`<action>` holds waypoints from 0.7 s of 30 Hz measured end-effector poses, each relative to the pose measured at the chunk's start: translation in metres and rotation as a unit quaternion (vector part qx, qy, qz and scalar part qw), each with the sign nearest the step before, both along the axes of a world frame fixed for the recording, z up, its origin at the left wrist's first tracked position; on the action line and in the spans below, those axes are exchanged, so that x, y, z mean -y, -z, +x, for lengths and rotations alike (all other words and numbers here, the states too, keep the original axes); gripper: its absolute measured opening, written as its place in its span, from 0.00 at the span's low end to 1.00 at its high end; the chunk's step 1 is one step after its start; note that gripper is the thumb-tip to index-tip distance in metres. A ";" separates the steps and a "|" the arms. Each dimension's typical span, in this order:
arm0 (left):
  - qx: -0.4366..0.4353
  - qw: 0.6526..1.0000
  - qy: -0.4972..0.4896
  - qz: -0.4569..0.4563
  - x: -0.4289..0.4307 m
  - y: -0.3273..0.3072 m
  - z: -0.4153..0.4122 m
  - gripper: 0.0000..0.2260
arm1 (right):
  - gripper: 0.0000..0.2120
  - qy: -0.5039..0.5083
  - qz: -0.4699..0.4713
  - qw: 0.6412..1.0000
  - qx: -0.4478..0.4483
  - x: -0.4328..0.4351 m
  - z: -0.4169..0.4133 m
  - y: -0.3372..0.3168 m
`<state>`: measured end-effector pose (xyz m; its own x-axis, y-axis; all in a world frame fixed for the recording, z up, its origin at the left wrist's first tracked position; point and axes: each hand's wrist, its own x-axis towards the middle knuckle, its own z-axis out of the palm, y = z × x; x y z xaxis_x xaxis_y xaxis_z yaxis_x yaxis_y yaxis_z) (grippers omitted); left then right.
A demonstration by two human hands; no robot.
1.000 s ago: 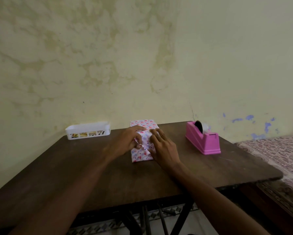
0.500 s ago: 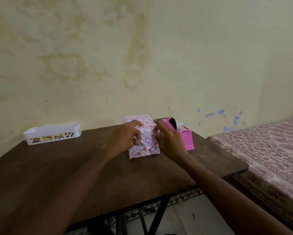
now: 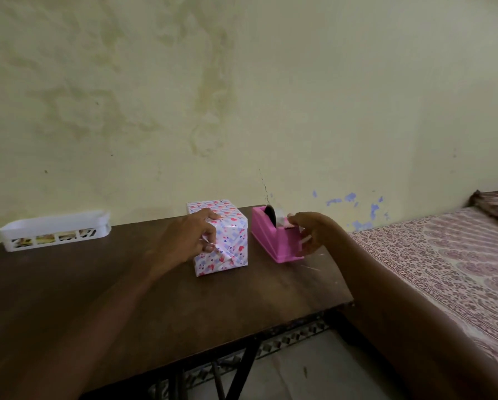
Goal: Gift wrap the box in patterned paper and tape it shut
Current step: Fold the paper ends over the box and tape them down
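The left hand pinches the paper flap against the box with its fingers; the right hand has its fingers curled round the tape dispenser.

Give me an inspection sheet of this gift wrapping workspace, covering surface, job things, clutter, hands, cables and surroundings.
Surface: dark wooden table.
Job's things: wrapped box in heart-patterned paper; pink tape dispenser to its right, apart.
Clutter: white basket at the table's far left.
Hands: left hand pinches the box's folded end flap; right hand grips the dispenser's front end.
Cables: nothing seen.
Surroundings: stained wall; bed with patterned cover on the right.
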<state>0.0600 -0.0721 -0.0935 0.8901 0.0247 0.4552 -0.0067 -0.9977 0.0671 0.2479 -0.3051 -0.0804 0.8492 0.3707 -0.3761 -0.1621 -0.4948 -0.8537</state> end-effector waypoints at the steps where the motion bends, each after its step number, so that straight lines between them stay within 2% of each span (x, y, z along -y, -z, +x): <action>1: -0.001 1.000 0.002 -0.003 0.000 0.000 0.000 0.20 | 0.19 0.005 0.009 1.000 -0.016 -0.004 0.001 -0.003; 4: -0.003 1.000 0.003 -0.002 -0.002 -0.001 0.000 0.19 | 0.11 0.030 0.051 0.995 -0.084 -0.007 0.004 -0.009; 6: 0.004 1.000 0.003 -0.001 -0.003 -0.001 0.002 0.20 | 0.12 0.037 0.076 0.990 -0.113 -0.006 0.005 -0.009; 9: 0.013 1.000 0.004 -0.003 -0.001 0.000 0.003 0.21 | 0.17 0.023 0.106 0.988 -0.110 -0.002 0.005 -0.004; 14: 0.010 1.000 -0.001 0.005 -0.001 -0.001 0.001 0.20 | 0.15 0.003 0.215 0.973 -0.083 0.004 -0.001 0.006; 21: 0.013 1.000 -0.007 0.000 0.001 -0.001 0.000 0.18 | 0.19 -0.007 0.366 0.926 -0.091 0.020 -0.001 0.046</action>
<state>0.0604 -0.0734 -0.0928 0.8770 0.0371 0.4790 0.0055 -0.9977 0.0671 0.2465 -0.3254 -0.1267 0.7898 0.5931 -0.1564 -0.3343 0.2024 -0.9205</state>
